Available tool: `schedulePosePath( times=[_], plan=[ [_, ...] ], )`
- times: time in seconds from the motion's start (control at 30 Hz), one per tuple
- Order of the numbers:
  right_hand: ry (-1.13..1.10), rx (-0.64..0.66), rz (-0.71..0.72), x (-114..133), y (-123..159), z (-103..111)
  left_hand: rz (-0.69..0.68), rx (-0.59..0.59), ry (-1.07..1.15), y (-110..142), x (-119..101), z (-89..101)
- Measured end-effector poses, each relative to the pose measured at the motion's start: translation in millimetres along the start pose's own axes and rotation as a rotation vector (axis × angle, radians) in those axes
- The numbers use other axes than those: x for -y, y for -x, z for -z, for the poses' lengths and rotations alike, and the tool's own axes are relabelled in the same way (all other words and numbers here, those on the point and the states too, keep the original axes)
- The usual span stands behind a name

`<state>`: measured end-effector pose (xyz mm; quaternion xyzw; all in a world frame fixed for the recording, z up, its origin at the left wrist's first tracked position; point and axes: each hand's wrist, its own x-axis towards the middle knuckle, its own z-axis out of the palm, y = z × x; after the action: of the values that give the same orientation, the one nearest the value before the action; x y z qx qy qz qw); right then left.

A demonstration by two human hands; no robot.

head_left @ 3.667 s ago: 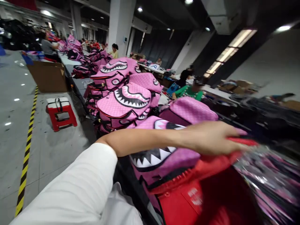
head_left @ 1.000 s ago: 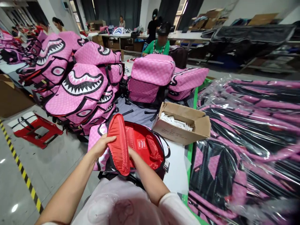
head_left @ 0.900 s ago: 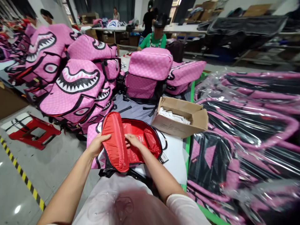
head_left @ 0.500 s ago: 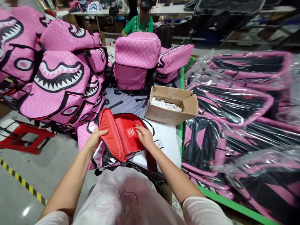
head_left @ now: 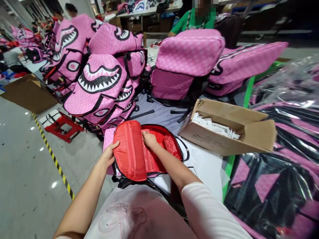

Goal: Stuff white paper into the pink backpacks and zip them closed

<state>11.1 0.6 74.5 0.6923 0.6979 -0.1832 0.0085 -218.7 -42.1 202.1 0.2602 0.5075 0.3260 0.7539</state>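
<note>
A pink backpack [head_left: 109, 139] lies unzipped in front of me, its red-lined front panel [head_left: 127, 149] folded over to the left. My left hand [head_left: 109, 154] grips the left edge of that panel, thumb on the red lining and the other fingers mostly hidden underneath. Inside the bag, my right hand [head_left: 150, 140] is closed with bent fingers, close to the fold of the panel. What those fingers hold, if anything, is hidden. Red lining [head_left: 171, 146] shows to the right of my right wrist.
An open cardboard box [head_left: 211, 142] with white slips stands right of the bag on the table. Pink backpacks with shark mouths [head_left: 97, 79] pile up at the left. Plastic-wrapped bags [head_left: 269, 186] lie at the right. Beyond two upright backpacks [head_left: 189, 53] is a person in green [head_left: 189, 21].
My right hand has moved left inside the backpack, from the right part of the lining to near the fold. The red panel lies wider open, and the view has turned left.
</note>
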Motion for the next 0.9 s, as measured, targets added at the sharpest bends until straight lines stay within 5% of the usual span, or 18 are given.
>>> schedulePosePath(
  times=[0.2,0.47,0.67,0.8,0.9],
  plan=[
    [0.108,-0.062,-0.103,12,-11,-8,-0.025,0.003,0.052,-11,7,5.8],
    [0.105,-0.095,0.046,-8,-25,1,-0.015,0.043,-0.014,-15,7,13.7],
    [-0.006,-0.143,-0.070,12,-43,10,0.016,0.108,-0.131,-3,4,14.5],
    [-0.080,-0.238,-0.095,-4,-12,20,-0.024,0.022,-0.180,-5,-6,12.7],
    [-0.161,-0.417,-0.215,-65,48,21,-0.019,0.040,-0.214,-12,-14,9.7]
  ],
)
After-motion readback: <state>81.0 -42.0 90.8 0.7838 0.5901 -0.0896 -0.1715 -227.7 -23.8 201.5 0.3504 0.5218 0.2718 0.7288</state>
